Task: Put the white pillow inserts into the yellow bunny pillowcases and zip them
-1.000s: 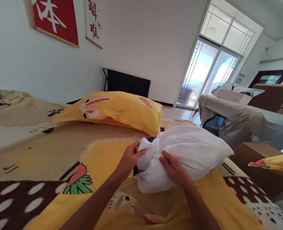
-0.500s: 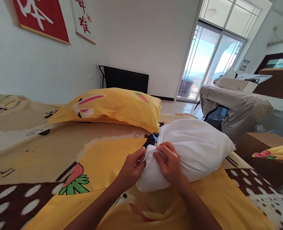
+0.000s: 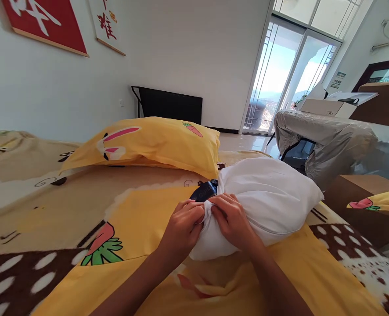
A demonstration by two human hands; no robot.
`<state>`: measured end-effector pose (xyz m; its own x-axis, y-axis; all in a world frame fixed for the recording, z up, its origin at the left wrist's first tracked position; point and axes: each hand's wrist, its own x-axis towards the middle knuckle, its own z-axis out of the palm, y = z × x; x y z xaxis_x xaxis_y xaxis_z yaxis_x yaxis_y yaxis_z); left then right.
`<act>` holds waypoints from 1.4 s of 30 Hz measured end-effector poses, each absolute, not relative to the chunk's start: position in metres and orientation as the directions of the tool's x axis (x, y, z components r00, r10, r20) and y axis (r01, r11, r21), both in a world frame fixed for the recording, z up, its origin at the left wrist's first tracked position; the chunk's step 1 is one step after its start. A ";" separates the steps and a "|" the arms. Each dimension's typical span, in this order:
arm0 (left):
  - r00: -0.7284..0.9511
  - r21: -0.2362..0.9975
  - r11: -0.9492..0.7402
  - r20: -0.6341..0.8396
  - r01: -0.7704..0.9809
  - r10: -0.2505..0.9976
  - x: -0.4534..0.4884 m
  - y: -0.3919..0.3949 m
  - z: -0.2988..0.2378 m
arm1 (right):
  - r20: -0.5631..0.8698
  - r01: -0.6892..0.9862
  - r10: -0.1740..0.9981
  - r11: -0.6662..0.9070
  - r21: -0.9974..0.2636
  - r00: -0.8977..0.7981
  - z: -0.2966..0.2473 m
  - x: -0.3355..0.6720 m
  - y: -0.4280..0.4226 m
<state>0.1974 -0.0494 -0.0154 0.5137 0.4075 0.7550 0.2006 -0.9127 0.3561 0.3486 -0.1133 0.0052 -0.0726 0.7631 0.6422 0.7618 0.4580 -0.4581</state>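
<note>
A plump white pillow (image 3: 273,197) with a seam along its side lies on the bed, right of centre. My left hand (image 3: 184,224) is closed, its thumb and fingers pinching the white cloth at the pillow's near left corner. Right beside it, my right hand (image 3: 230,217) is closed on the same bunched edge, its fingers curled over the fabric. Whether a zip is between the fingertips is hidden. Just behind my hands sits a dark, shiny object with faint lettering (image 3: 205,190), partly covered; I cannot make out its kind.
A yellow pillow (image 3: 161,145) with rabbit and carrot prints lies farther back on the patterned blanket (image 3: 82,197). On the right are a cardboard box (image 3: 352,193) and a plastic-covered table (image 3: 326,127) with boxes on top. A black panel (image 3: 171,105) leans by the wall.
My left hand has rolled over so its back shows more, still gripping the cloth. More of the dark object is visible behind it. The view has shifted slightly.
</note>
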 end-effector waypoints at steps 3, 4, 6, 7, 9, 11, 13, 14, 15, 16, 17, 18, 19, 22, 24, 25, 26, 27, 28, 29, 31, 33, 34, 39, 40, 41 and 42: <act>0.487 0.236 -0.927 0.798 0.290 0.356 0.193 -0.053 -0.013 | 0.706 0.734 0.709 0.476 -0.485 0.007 0.011 0.352 -0.115; 0.461 0.222 -0.925 0.816 0.309 0.350 0.190 -0.056 -0.010 | 0.734 0.726 0.676 0.473 -0.498 0.063 0.014 0.355 -0.115; 0.399 0.213 -0.930 0.857 0.301 0.326 0.184 -0.063 0.001 | 0.774 0.707 0.601 0.457 -0.539 0.202 0.021 0.362 -0.118; 0.385 0.209 -0.937 0.870 0.280 0.309 0.181 -0.067 0.007 | 0.778 0.694 0.568 0.447 -0.565 0.268 0.024 0.367 -0.120; 0.398 0.184 -0.956 0.879 0.231 0.265 0.178 -0.074 0.018 | 0.764 0.662 0.527 0.426 -0.617 0.373 0.029 0.377 -0.125; 0.457 0.136 -0.971 0.863 0.198 0.215 0.179 -0.079 0.023 | 0.741 0.627 0.508 0.418 -0.657 0.439 0.031 0.386 -0.129; 0.537 0.097 -0.977 0.823 0.192 0.187 0.181 -0.078 0.021 | 0.723 0.596 0.496 0.419 -0.685 0.481 0.031 0.394 -0.132; 0.576 0.090 -0.977 0.796 0.193 0.187 0.183 -0.076 0.019 | 0.716 0.583 0.490 0.423 -0.694 0.497 0.030 0.397 -0.133; 0.616 0.095 -0.976 0.763 0.195 0.197 0.185 -0.073 0.015 | 0.710 0.571 0.486 0.427 -0.701 0.509 0.029 0.399 -0.133; 0.652 0.109 -0.975 0.728 0.193 0.210 0.186 -0.071 0.012 | 0.706 0.558 0.482 0.434 -0.707 0.520 0.028 0.401 -0.133; 0.684 0.129 -0.975 0.696 0.183 0.220 0.188 -0.068 0.008 | 0.702 0.546 0.480 0.442 -0.711 0.526 0.027 0.402 -0.134; 0.711 0.154 -0.973 0.665 0.169 0.229 0.189 -0.065 0.005 | 0.700 0.536 0.478 0.450 -0.714 0.531 0.026 0.403 -0.133; 0.740 0.181 -0.971 0.630 0.156 0.236 0.190 -0.063 0.003 | 0.696 0.529 0.478 0.453 -0.718 0.536 0.025 0.404 -0.133; 0.795 0.215 -0.955 0.534 0.202 0.289 0.191 -0.058 -0.002 | 0.683 0.517 0.483 0.446 -0.730 0.548 0.023 0.405 -0.133; 0.809 0.178 -0.946 0.492 0.269 0.323 0.190 -0.055 -0.003 | 0.679 0.512 0.481 0.446 -0.734 0.554 0.023 0.406 -0.133; 0.816 0.157 -0.945 0.477 0.287 0.327 0.190 -0.053 -0.004 | 0.679 0.509 0.481 0.449 -0.734 0.555 0.024 0.406 -0.133; 0.822 0.145 -0.945 0.466 0.294 0.327 0.190 -0.051 -0.004 | 0.679 0.505 0.479 0.454 -0.734 0.556 0.024 0.406 -0.132; 0.830 0.145 -0.946 0.455 0.289 0.323 0.189 -0.050 -0.004 | 0.679 0.502 0.477 0.457 -0.734 0.558 0.024 0.406 -0.132; 0.836 0.154 -0.948 0.446 0.280 0.320 0.188 -0.048 -0.004 | 0.679 0.500 0.473 0.461 -0.733 0.561 0.024 0.407 -0.132; 0.839 0.167 -0.947 0.439 0.275 0.321 0.188 -0.047 -0.003 | 0.681 0.499 0.467 0.464 -0.732 0.565 0.024 0.407 -0.132; 0.840 0.184 -0.944 0.431 0.275 0.329 0.186 -0.047 -0.001 | 0.683 0.496 0.450 0.472 -0.728 0.574 0.023 0.408 -0.131; 0.847 0.193 -0.945 0.422 0.263 0.322 0.186 -0.047 0.001 | 0.685 0.490 0.439 0.483 -0.725 0.581 0.022 0.410 -0.130; 0.849 0.195 -0.946 0.422 0.259 0.319 0.186 -0.047 0.002 | 0.685 0.486 0.438 0.488 -0.725 0.582 0.021 0.411 -0.130; 0.799 -0.004 -0.952 0.546 0.306 0.254 0.191 -0.046 -0.006 | 0.676 0.469 0.469 0.490 -0.735 0.568 0.018 0.410 -0.127; 0.795 -0.072 -0.948 0.566 0.309 0.217 0.192 -0.045 -0.010 | 0.678 0.473 0.473 0.489 -0.733 0.562 0.018 0.410 -0.127; 0.798 -0.126 -0.944 0.575 0.306 0.181 0.192 -0.044 -0.013 | 0.682 0.478 0.473 0.489 -0.730 0.557 0.018 0.409 -0.127; 0.802 -0.163 -0.940 0.576 0.301 0.157 0.193 -0.043 -0.016 | 0.687 0.485 0.468 0.488 -0.726 0.556 0.018 0.408 -0.127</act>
<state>0.1928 -0.0429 -0.0157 0.8024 0.1573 0.5757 0.3011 -0.9395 -0.1631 0.4081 -0.1274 0.0185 0.5563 0.4680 0.6867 0.4847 0.4885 -0.7256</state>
